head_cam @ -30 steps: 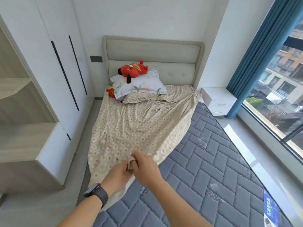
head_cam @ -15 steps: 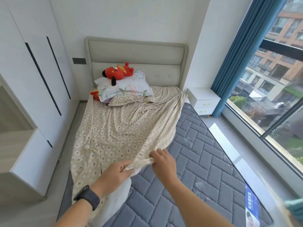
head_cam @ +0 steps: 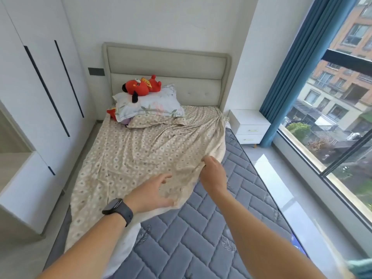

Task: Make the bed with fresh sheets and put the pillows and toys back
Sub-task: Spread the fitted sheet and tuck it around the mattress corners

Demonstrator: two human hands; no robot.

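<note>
A beige patterned sheet (head_cam: pixel 141 154) covers the left part of a grey quilted mattress (head_cam: pixel 201 238). My right hand (head_cam: pixel 212 174) pinches the sheet's right edge and holds it lifted. Over the sheet's near part hovers my left hand (head_cam: pixel 153 193), wearing a dark watch, fingers spread and holding nothing. Two pillows lie at the headboard: a floral one (head_cam: pixel 153 105) on top of a beige one (head_cam: pixel 157 121). A red plush toy (head_cam: pixel 141 86) lies on the floral pillow, and another red toy (head_cam: pixel 111 112) peeks out at its left.
A padded headboard (head_cam: pixel 167 65) stands against the far wall. White wardrobe doors (head_cam: pixel 40 81) line the left side, with a narrow floor gap beside the bed. A white nightstand (head_cam: pixel 249 125), a blue curtain (head_cam: pixel 298 73) and a large window (head_cam: pixel 332 117) are on the right.
My hands have parted: the right one has carried the sheet edge up and rightward, and the left one has let go of the edge and spread its fingers over the sheet.
</note>
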